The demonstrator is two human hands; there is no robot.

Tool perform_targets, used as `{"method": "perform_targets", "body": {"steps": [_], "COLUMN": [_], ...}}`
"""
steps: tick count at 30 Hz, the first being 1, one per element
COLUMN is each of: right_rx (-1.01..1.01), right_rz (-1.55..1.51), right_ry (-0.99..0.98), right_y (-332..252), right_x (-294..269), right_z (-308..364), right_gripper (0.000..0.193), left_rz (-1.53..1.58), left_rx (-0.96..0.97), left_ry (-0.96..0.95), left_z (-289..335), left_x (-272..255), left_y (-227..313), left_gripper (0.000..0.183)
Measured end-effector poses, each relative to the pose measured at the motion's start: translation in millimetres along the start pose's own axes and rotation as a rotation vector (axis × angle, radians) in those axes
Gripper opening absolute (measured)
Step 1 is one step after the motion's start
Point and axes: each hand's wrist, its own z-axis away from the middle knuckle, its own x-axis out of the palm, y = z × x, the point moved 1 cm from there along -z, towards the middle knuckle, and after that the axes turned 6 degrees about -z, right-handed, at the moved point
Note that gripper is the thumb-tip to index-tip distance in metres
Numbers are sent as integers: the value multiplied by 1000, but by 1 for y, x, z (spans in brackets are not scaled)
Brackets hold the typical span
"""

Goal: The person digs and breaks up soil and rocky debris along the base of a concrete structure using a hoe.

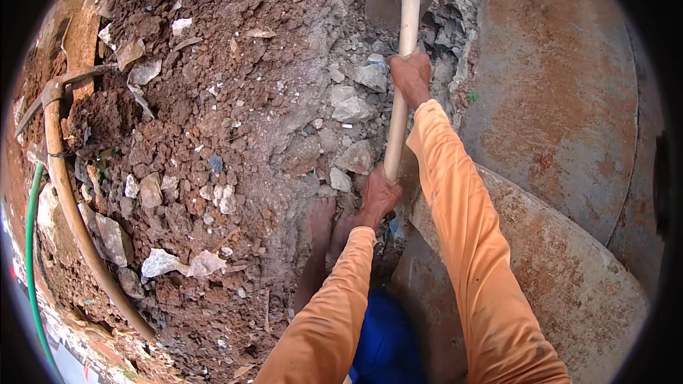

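Both my hands grip the pale wooden handle of a hoe (396, 124). My left hand (380, 195) is closed round the lower end of the handle, nearest to me. Farther up, my right hand (410, 75) wraps round the handle below the head. The wide, dull metal blade (383, 6) lies at the far end, over broken grey rubble in a shallow trench. Grey stones (353, 109) and loose chunks lie left of the handle. How deep the blade sits in the rubble I cannot tell.
A heap of reddish-brown soil (235, 85) with stones covers the left side. A pickaxe (53, 121) rests on it, beside a green hose (32, 256). A stained concrete surface (555, 85) borders the trench at right, with a slab (548, 263) nearer me.
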Motion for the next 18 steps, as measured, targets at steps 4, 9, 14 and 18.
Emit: {"method": "perform_targets", "body": {"steps": [4, 9, 14, 18], "right_rx": [157, 212, 463, 420], "right_rz": [-69, -115, -551, -624], "right_ry": [-116, -154, -202, -168], "right_y": [-20, -69, -48, -71], "right_x": [-8, -5, -45, -89], "right_z": [99, 255, 311, 254], "right_gripper": [33, 33, 25, 16], "left_rz": [-41, 120, -197, -259], "left_rx": [-320, -415, -294, -201], "left_ry": [-63, -7, 11, -52], "left_z": [98, 232, 300, 243], "left_x": [-27, -94, -99, -75], "left_y": [8, -25, -41, -2], "left_gripper": [34, 34, 33, 27]}}
